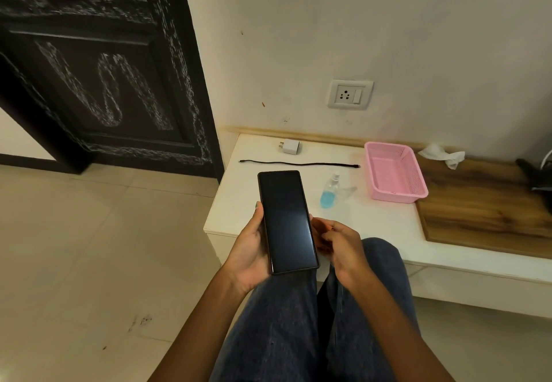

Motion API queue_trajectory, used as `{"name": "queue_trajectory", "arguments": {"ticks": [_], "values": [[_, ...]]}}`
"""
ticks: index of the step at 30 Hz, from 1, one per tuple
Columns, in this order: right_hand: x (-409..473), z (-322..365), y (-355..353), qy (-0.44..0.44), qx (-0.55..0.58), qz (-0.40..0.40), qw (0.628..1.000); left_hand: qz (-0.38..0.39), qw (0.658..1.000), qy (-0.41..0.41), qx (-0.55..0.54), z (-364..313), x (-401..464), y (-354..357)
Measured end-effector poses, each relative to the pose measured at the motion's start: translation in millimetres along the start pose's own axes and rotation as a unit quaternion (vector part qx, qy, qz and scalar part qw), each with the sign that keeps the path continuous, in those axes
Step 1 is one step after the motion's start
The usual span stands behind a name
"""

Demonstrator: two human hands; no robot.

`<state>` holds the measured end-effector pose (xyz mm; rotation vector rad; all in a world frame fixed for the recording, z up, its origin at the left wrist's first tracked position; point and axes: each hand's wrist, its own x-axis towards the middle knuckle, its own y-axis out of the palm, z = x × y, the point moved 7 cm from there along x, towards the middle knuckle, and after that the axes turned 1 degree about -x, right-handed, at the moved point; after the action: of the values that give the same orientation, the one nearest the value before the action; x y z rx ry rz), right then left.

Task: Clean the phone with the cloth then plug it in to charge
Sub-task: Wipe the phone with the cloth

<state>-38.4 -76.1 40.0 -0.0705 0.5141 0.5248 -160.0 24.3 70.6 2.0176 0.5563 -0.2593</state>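
over my lap: phone (286,221) held screen up, clear of the ledge, so its glass faces me for wiping.
left hand (250,251): fingers wrapped round the phone's left edge, carrying it.
right hand (339,242): fingers loosely curled beside the right edge; contact unclear.
cloth (442,154): likely the crumpled white piece past the pink basket (394,172), not yet fetched.
cable (298,164), adapter (289,146): laid below the socket (350,94), ready for charging.
spray bottle (328,192): lying near the phone.

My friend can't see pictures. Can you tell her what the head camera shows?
A seated person's left hand holds a dark phone; the right hand curls beside it. On the white ledge lie a charger, cable, spray bottle and pink basket.
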Motion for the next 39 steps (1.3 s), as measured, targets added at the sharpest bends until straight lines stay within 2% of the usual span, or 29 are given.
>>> {"name": "queue_trajectory", "arguments": {"ticks": [18,24,32,39], "values": [[-15.4,15.5,7.0,-0.017,0.009,0.014,1.0,-0.033,0.997,-0.021,0.066,1.1,-7.2,17.5],[3.5,19.9,1.6,-0.018,0.046,0.02,0.999,-0.104,0.991,-0.014,0.083,-3.9,18.0,8.4],[54.0,11.8,-15.0,0.021,0.053,-0.041,0.998,-0.228,0.97,-0.027,0.076,-10.3,69.9,-24.6],[91.4,2.2,-26.8,0.068,0.105,-0.049,0.991,-0.272,0.957,-0.061,0.081,-7.5,119.7,-51.6]]}}
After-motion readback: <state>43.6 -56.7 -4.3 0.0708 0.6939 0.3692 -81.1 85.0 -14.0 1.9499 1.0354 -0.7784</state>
